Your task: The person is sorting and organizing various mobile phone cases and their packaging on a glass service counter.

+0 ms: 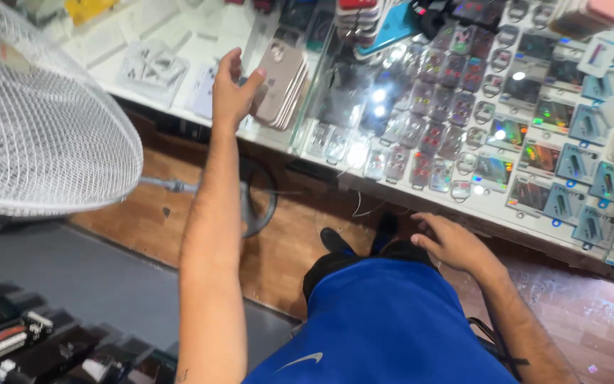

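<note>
Head view: your left hand (232,89) reaches up to the counter (179,43), fingers spread, thumb touching a stack of beige phone cases (282,82), not gripping. Your right hand (456,245) rests loosely open by your knee, holding nothing, below the glass display (463,192).

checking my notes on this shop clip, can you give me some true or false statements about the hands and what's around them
1. The left hand reaches up to a stack of beige phone cases on the glass counter. True.
2. The right hand holds a phone case. False: it is low by the counter's edge, fingers spread, holding nothing.
3. A white wire fan guard is at the left. True.
4. The person wears a red shirt. False: the blue shirt shows.
</note>
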